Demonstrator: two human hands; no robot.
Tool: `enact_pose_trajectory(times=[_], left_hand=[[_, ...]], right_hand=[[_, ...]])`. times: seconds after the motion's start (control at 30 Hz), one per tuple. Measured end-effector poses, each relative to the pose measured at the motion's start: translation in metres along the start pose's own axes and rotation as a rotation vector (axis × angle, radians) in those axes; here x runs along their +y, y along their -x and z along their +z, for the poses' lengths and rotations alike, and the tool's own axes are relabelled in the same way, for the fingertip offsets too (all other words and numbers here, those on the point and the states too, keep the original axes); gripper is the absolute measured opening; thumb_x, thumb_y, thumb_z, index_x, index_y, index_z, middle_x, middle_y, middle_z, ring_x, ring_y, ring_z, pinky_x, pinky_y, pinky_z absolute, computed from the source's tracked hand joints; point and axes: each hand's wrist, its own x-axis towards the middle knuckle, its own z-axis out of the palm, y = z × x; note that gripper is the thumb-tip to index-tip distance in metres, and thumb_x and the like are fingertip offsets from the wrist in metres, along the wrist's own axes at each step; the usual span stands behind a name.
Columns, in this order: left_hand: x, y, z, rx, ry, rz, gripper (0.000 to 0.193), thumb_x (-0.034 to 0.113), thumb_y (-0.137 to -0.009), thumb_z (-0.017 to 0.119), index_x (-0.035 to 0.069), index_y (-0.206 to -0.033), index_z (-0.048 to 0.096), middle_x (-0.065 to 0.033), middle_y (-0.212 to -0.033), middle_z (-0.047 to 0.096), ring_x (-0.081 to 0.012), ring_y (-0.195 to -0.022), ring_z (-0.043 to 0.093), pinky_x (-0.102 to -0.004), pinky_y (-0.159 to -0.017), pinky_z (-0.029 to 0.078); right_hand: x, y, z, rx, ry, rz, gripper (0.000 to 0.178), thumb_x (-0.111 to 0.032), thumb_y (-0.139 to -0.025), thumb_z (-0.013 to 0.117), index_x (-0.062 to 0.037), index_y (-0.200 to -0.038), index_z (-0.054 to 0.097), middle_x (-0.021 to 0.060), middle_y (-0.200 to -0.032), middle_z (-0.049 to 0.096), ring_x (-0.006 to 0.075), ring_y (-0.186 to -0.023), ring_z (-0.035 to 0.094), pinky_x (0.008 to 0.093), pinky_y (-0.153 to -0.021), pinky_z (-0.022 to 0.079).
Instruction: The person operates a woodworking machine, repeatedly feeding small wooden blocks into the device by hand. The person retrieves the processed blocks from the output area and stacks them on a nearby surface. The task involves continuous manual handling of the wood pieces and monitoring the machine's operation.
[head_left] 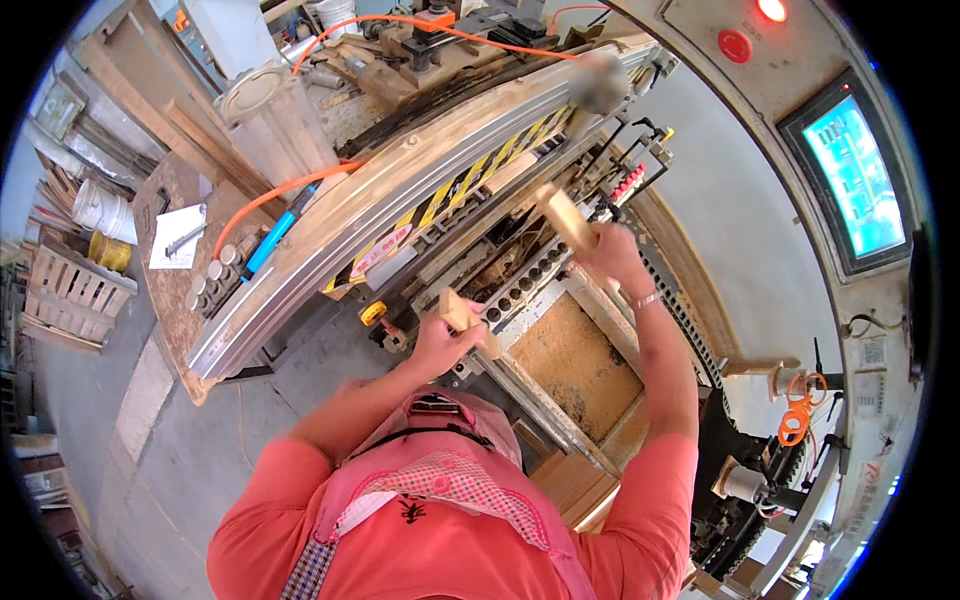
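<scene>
Two pale wooden blocks, flat-faced and straight-edged, are held above the machine bed (545, 405): the left block (456, 308) near its left corner, the right block (565, 217) (tilted, slightly blurred) near its far corner. The left hand (441, 343) and right hand (614, 254) each curl closed around one. Below lie a metal strip (515, 297) with round black holes and a tan, dark-flecked panel (575, 362).
</scene>
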Motion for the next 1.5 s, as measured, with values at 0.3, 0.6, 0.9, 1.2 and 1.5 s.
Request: enact_pose_trajectory(times=[0.3,0.6,0.9,1.2,1.5], left_hand=[[-0.016,0.013,-0.007,-0.028,-0.144,0.066,0.021,0.009,-0.086,0.055,0.002,-0.105,0.056,-0.0120,-0.101,0.061,-0.0202,-0.086,0.060,-0.0319,-0.074,0.047],[-0.032,0.004,-0.010,-0.108,-0.308,0.232,0.023,0.008,-0.076,0.065,0.006,-0.096,0.052,-0.0172,-0.112,0.058,-0.0360,-0.097,0.057,-0.0399,-0.081,0.046],[-0.046,-0.002,-0.018,-0.262,-0.305,0.298,0.024,0.009,-0.078,0.064,0.009,-0.101,0.056,-0.0198,-0.122,0.052,-0.0373,-0.110,0.053,-0.0409,-0.089,0.044],[-0.036,-0.003,-0.016,-0.264,-0.310,0.198,0.020,0.014,-0.079,0.065,0.010,-0.098,0.058,-0.0174,-0.125,0.051,-0.0357,-0.109,0.053,-0.0386,-0.091,0.043],[-0.042,-0.002,-0.016,-0.271,-0.262,0.154,0.022,0.011,-0.079,0.065,0.010,-0.101,0.059,-0.0202,-0.126,0.049,-0.0362,-0.112,0.052,-0.0373,-0.091,0.043]], right_hand=[[0.059,-0.144,0.039,0.164,0.177,0.111,0.035,-0.025,-0.057,0.074,-0.0028,-0.083,0.067,0.0188,-0.082,0.064,0.0333,-0.081,0.064,0.0411,-0.073,0.052],[0.063,-0.172,0.050,-0.010,0.151,0.133,0.036,-0.025,-0.054,0.075,-0.0013,-0.080,0.067,0.0192,-0.083,0.064,0.0325,-0.084,0.063,0.0393,-0.074,0.052],[0.046,-0.168,0.049,0.055,0.196,0.177,0.039,-0.031,-0.058,0.076,-0.0019,-0.082,0.066,0.0194,-0.084,0.065,0.0324,-0.084,0.064,0.0388,-0.075,0.053],[0.034,-0.151,0.027,-0.010,0.119,0.259,0.056,-0.043,-0.059,0.079,-0.0014,-0.095,0.066,0.0164,-0.095,0.066,0.0302,-0.089,0.064,0.0387,-0.079,0.052],[0.051,-0.141,0.038,0.078,0.266,0.142,0.040,-0.038,-0.063,0.072,-0.0023,-0.081,0.068,0.0171,-0.083,0.065,0.0329,-0.079,0.064,0.0409,-0.072,0.052]])
